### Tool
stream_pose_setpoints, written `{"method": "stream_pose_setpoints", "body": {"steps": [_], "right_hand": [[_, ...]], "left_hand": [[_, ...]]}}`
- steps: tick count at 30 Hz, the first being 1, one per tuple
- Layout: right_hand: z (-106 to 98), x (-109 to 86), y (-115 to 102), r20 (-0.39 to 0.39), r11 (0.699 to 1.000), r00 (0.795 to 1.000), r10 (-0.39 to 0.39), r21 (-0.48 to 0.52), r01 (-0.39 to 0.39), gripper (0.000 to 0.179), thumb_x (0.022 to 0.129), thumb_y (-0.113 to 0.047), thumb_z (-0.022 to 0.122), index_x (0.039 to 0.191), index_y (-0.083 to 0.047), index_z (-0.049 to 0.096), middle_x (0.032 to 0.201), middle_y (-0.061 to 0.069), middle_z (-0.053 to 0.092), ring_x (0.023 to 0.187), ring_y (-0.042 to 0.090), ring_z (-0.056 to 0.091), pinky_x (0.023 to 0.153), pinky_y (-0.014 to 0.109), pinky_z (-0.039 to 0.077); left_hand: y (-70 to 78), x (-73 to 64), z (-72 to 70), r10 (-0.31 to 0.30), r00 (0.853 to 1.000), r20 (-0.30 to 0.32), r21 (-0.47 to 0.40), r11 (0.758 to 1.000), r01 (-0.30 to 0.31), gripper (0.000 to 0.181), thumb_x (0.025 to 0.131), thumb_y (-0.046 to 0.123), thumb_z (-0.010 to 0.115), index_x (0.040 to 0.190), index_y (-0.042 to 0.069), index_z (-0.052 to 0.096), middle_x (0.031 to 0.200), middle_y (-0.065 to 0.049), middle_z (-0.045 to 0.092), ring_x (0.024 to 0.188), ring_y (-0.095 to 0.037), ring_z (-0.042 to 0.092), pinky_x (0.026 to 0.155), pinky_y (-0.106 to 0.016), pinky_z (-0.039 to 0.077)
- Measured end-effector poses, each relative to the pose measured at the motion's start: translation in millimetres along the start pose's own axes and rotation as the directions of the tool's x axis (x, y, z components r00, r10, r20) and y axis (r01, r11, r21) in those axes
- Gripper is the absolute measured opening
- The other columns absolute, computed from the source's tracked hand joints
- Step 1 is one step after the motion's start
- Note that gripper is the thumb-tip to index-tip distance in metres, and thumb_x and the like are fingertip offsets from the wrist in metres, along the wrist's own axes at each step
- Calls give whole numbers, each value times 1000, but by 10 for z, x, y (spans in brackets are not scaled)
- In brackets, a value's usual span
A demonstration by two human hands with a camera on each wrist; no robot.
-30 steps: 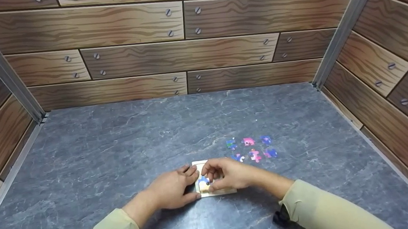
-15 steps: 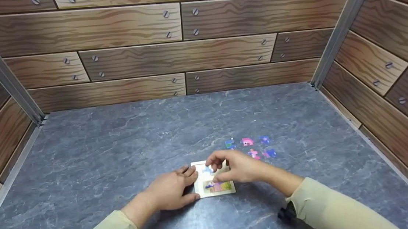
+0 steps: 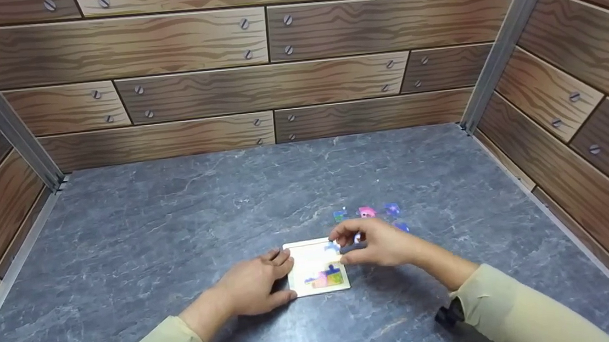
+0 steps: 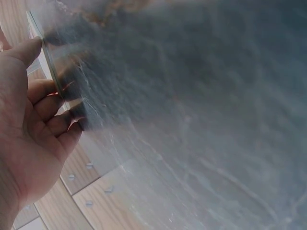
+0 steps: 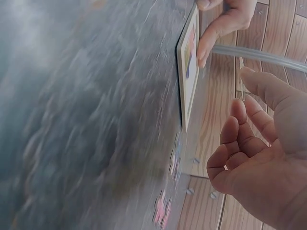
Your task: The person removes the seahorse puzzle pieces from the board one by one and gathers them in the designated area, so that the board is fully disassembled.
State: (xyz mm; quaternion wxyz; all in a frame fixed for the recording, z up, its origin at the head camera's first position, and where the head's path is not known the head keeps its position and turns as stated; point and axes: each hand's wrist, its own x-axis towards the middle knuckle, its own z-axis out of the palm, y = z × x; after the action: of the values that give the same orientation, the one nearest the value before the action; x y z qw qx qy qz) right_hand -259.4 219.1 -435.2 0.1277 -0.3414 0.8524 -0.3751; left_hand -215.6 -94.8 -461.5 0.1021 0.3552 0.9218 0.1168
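Note:
In the head view a pale, framed puzzle board (image 3: 302, 267) lies flat on the table, with joined coloured pieces (image 3: 326, 277) along its near side. My left hand (image 3: 256, 282) rests at its left edge; thumb and fingertips touch the rim, as the left wrist view also shows. My right hand (image 3: 380, 243) is raised over the board's right side and pinches a light-blue puzzle piece (image 3: 332, 247) between thumb and fingers. The right wrist view shows that piece (image 5: 242, 79) edge-on, apart from the board (image 5: 187, 72).
Loose puzzle pieces lie beyond the right hand: a pink one (image 3: 366, 212), a blue one (image 3: 392, 208) and a blue-green one (image 3: 340, 215). The hand partly covers others. A grey marbled table (image 3: 202, 202) carries everything, walled by wood-patterned panels (image 3: 253, 90).
My right hand has moved right and lifted from the board's left part, carrying the light-blue piece and uncovering the joined pieces. The left hand stays at the board's edge.

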Motion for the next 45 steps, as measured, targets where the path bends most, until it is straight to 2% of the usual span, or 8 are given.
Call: {"method": "stream_pose_setpoints", "body": {"steps": [4, 11, 16, 25, 36, 45], "right_hand": [[-67, -66, 55, -19, 1000, 1000, -10, -15, 9, 33, 93, -23, 85, 122, -14, 73, 107, -1, 71, 103, 28, 66, 87, 48, 50], [-154, -169, 144, -44, 999, 999, 0, -36, -1, 35, 92, -20, 85, 123, -11, 74, 106, -1, 70, 99, 23, 65, 81, 35, 49], [-173, -231, 190, -46, 999, 999, 22, -35, -24, 36, 90, -19, 86, 123, -9, 74, 104, 0, 71, 97, 20, 65, 82, 37, 53], [-185, -315, 276, -42, 998, 999, 26, -54, -29, 33, 91, -17, 85, 122, -11, 74, 104, -4, 70, 96, 15, 65, 84, 34, 55], [-169, -382, 326, -22, 996, 996, 89, -13, -90, 36, 90, -19, 86, 123, -10, 74, 103, 1, 70, 95, 19, 65, 81, 29, 55], [-148, -422, 363, -7, 997, 997, 76, 8, -76, 35, 90, -17, 87, 121, -9, 73, 102, 2, 70, 94, 19, 65, 80, 26, 56]], "left_hand": [[-6, -9, 3, -2, 1000, -1, 5, 1000, 2, 71, 105, 50, 61, 159, 6, 48, 163, -17, 44, 151, -39, 41, 116, -54, 43], [10, -5, -8, -9, 1000, 10, 1, 1000, 9, 71, 106, 51, 60, 161, 8, 46, 165, -16, 42, 152, -38, 39, 117, -54, 42], [7, -7, -10, -9, 1000, 21, -14, 1000, 9, 71, 106, 50, 60, 161, 8, 46, 165, -15, 41, 153, -37, 38, 118, -53, 42], [11, -6, 1, -11, 1000, 24, -19, 1000, 12, 70, 106, 51, 61, 160, 8, 47, 165, -14, 42, 153, -36, 39, 118, -53, 42], [9, -2, 11, 3, 1000, -4, -1, 1000, -3, 70, 105, 50, 62, 159, 6, 50, 163, -17, 45, 151, -38, 41, 117, -53, 43], [26, -22, -5, 2, 1000, -10, -17, 1000, -3, 70, 105, 48, 63, 159, 6, 48, 163, -17, 44, 152, -38, 41, 115, -55, 44]]}}
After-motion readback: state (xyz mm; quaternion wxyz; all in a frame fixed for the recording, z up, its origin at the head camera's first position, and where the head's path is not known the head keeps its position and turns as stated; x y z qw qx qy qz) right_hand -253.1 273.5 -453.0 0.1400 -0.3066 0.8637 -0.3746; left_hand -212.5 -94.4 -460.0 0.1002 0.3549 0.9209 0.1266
